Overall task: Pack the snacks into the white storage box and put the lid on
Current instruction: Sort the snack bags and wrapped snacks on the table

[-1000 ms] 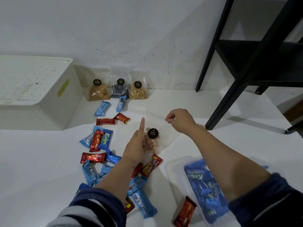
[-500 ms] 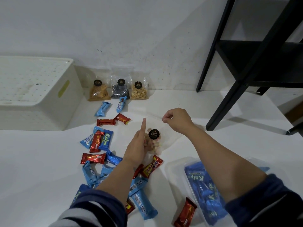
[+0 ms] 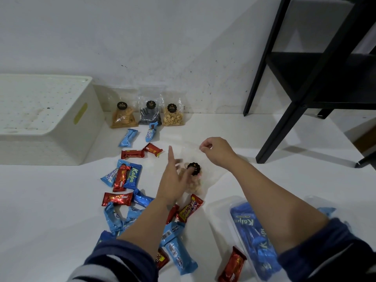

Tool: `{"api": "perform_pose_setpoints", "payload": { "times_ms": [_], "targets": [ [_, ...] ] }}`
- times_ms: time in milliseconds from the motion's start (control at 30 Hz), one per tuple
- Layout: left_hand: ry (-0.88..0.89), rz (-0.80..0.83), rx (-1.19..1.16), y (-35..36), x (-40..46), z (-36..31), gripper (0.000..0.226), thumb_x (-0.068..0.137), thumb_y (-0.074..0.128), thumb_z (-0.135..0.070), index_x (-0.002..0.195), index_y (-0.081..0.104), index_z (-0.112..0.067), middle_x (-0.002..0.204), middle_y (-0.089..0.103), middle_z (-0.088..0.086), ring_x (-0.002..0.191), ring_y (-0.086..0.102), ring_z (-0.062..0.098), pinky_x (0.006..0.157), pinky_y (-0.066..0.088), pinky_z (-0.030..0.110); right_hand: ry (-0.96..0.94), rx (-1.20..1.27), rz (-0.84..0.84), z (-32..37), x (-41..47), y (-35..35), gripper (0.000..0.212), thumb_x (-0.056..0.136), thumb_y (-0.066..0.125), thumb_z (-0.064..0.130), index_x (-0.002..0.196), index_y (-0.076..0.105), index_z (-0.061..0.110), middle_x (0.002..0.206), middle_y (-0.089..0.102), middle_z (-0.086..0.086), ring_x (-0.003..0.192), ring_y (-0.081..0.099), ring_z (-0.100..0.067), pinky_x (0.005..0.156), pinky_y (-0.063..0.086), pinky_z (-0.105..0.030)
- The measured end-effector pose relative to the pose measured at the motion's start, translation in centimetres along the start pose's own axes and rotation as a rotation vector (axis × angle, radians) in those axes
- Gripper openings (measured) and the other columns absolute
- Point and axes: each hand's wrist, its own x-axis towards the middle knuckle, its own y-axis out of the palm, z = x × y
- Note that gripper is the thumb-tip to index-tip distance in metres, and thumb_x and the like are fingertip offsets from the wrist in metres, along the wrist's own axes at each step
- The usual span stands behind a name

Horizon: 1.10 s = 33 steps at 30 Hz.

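The white storage box (image 3: 50, 139) stands at the left by the wall, its perforated lid (image 3: 34, 102) on top. A clear snack bag with a black sticker (image 3: 195, 183) lies mid-floor. My right hand (image 3: 216, 152) pinches its clear top edge. My left hand (image 3: 173, 180) has straight fingers that touch the bag's left side near the sticker. Several red and blue wrapped bars (image 3: 130, 176) lie scattered left of and below my left arm. Three clear snack bags (image 3: 149, 115) lean against the wall.
A clear tray (image 3: 216, 207) holding blue Kalpa packs (image 3: 252, 235) sits at the lower right under my right arm. A red bar (image 3: 232, 265) lies beside it. A black shelf frame (image 3: 284, 119) stands at the right.
My left hand went from one raised finger to spread fingers resting against the bag. My right hand shifted slightly left, still pinching the bag's top.
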Motion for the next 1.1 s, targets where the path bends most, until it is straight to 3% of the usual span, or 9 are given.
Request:
{"api": "perform_pose_setpoints", "payload": {
  "times_ms": [67,100,200,267,367,633,800,933,1100],
  "targets": [
    [-0.003,-0.142,-0.072,-0.2,0.9,-1.2,0.044,0.095,0.054,-0.031,0.136,0.042,-0.021,0.116,0.055,-0.009,0.111,0.056,0.01,0.09,0.048,0.026,0.002,-0.023,0.038,0.1,0.0,0.2,0.015,0.093,0.051,0.019,0.084,0.062,0.025,0.084,0.056,0.017,0.099,0.057,-0.019,0.099,0.044,-0.043],
    [0.0,-0.181,-0.09,-0.3,1.4,-1.7,0.028,0.096,0.053,-0.029,0.121,0.054,-0.018,0.11,0.06,-0.008,0.108,0.059,0.014,0.085,0.049,0.022,-0.007,-0.027,0.05,0.2,0.0,0.2,0.015,0.093,0.051,0.02,0.084,0.062,0.026,0.088,0.057,0.014,0.102,0.057,-0.019,0.1,0.043,-0.044],
    [0.021,-0.218,-0.096,-0.8,2.7,-3.0,0.008,0.095,0.056,-0.022,0.093,0.06,-0.016,0.089,0.067,-0.001,0.088,0.064,0.018,0.061,0.045,0.008,-0.061,-0.015,0.058,0.7,0.0,0.2,0.013,0.091,0.056,0.021,0.082,0.063,0.027,0.088,0.06,0.013,0.096,0.057,-0.014,0.098,0.045,-0.042],
    [0.02,-0.207,-0.105,-1.1,3.1,-3.3,0.009,0.094,0.057,-0.021,0.086,0.06,-0.017,0.082,0.069,0.002,0.082,0.066,0.018,0.06,0.047,0.011,-0.075,-0.002,0.038,0.8,0.1,0.2,0.01,0.089,0.059,0.022,0.081,0.064,0.028,0.083,0.059,0.015,0.092,0.056,-0.013,0.096,0.046,-0.041],
    [-0.003,-0.198,-0.085,-1.1,3.5,-3.1,0.011,0.093,0.059,-0.02,0.083,0.062,-0.016,0.079,0.069,-0.002,0.082,0.067,0.016,0.073,0.048,0.023,-0.07,-0.014,0.013,0.9,0.0,0.4,0.008,0.086,0.062,0.028,0.079,0.066,0.029,0.083,0.061,0.014,0.092,0.06,-0.015,0.094,0.047,-0.043],
    [0.02,-0.203,0.023,-0.8,3.4,-3.6,0.014,0.093,0.057,-0.02,0.08,0.062,-0.024,0.074,0.068,-0.014,0.078,0.064,0.008,0.068,0.044,0.017,0.018,-0.196,-0.086,1.7,-0.5,0.9,0.02,0.087,0.05,0.025,0.087,0.07,0.026,0.095,0.069,0.013,0.099,0.059,-0.013,0.092,0.036,-0.035],
    [0.014,-0.218,0.029,-0.8,3.4,-3.3,0.015,0.093,0.057,-0.02,0.079,0.063,-0.023,0.076,0.068,-0.012,0.08,0.064,0.012,0.072,0.046,0.024,0.002,-0.111,-0.047,1.8,-0.6,0.7,0.018,0.085,0.055,0.039,0.088,0.07,0.029,0.078,0.058,0.018,0.093,0.056,-0.01,0.085,0.033,-0.036],
    [0.017,-0.206,0.037,-0.6,3.4,-3.5,0.022,0.093,0.056,-0.02,0.074,0.06,-0.029,0.076,0.068,-0.012,0.08,0.064,0.012,0.071,0.046,0.024,0.031,-0.152,-0.096,2.2,-0.7,0.9,0.018,0.086,0.055,0.035,0.085,0.071,0.027,0.086,0.066,0.015,0.095,0.059,-0.012,0.085,0.03,-0.036],
    [-0.005,-0.243,0.053,-0.6,3.5,-3.0,0.015,0.094,0.055,-0.023,0.082,0.064,-0.022,0.076,0.068,-0.013,0.073,0.061,0.007,0.068,0.045,0.024,0.021,-0.162,-0.043,2.3,-0.8,0.4,0.016,0.089,0.055,0.032,0.092,0.071,0.03,0.1,0.067,0.015,0.101,0.058,-0.011,0.091,0.032,-0.036]
  ]
}}
